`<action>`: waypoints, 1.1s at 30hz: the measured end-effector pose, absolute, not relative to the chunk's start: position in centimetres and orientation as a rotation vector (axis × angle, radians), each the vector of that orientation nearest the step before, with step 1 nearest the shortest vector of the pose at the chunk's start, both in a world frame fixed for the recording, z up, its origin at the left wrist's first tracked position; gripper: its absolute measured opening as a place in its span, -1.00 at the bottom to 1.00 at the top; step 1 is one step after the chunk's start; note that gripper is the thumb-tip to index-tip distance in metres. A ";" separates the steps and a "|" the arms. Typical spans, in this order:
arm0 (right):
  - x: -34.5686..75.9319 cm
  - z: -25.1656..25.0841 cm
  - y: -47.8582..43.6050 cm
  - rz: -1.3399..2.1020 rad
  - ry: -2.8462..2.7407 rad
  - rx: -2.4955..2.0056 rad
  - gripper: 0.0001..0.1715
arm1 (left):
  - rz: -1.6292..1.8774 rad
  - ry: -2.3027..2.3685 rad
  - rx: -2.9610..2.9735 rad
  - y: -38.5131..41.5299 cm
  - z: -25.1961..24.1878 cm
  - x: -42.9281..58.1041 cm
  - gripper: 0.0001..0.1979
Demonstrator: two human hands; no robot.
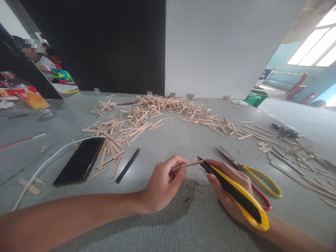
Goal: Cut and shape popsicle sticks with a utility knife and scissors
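Observation:
My left hand [163, 185] is closed in a pinch on a thin wooden stick [189, 164], held just above the grey table [162, 224]. My right hand [231, 190] grips a yellow and black utility knife [236, 192]. The knife's tip touches the right end of the stick. Both hands hover near the table's front middle.
Scissors with yellow and red handles [252, 173] lie right of my right hand. A black pen [128, 165] and a black phone [80, 161] with a white cable [44, 164] lie to the left. A big pile of wooden sticks [147, 117] spreads across the far table.

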State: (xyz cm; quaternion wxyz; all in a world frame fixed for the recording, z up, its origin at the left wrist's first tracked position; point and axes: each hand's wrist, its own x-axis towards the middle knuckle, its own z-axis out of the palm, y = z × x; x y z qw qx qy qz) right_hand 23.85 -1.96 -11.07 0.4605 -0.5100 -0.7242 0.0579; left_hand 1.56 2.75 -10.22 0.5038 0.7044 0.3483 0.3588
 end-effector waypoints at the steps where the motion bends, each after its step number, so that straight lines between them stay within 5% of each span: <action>1: 23.9 -11.1 -2.0 0.140 -1.784 -1.241 -0.73 | 0.846 0.836 1.676 2.7 -10.2 1.6 -0.79; 7: 24.0 -11.4 -1.9 0.196 -1.939 -1.138 -0.49 | 0.809 0.835 1.609 2.6 -10.0 1.6 -0.82; 20: 23.9 -11.1 -2.5 0.337 -2.017 -1.066 -0.52 | 0.973 0.708 1.455 2.5 -10.0 1.8 -0.77; 24: 23.9 -11.3 -2.7 0.180 -1.831 -1.138 -0.79 | 0.835 0.703 1.448 2.6 -10.4 1.9 -0.78; 33: 23.1 -11.6 -3.7 0.471 -1.740 -1.031 -0.70 | 0.629 0.684 1.465 3.1 -10.9 2.1 -0.68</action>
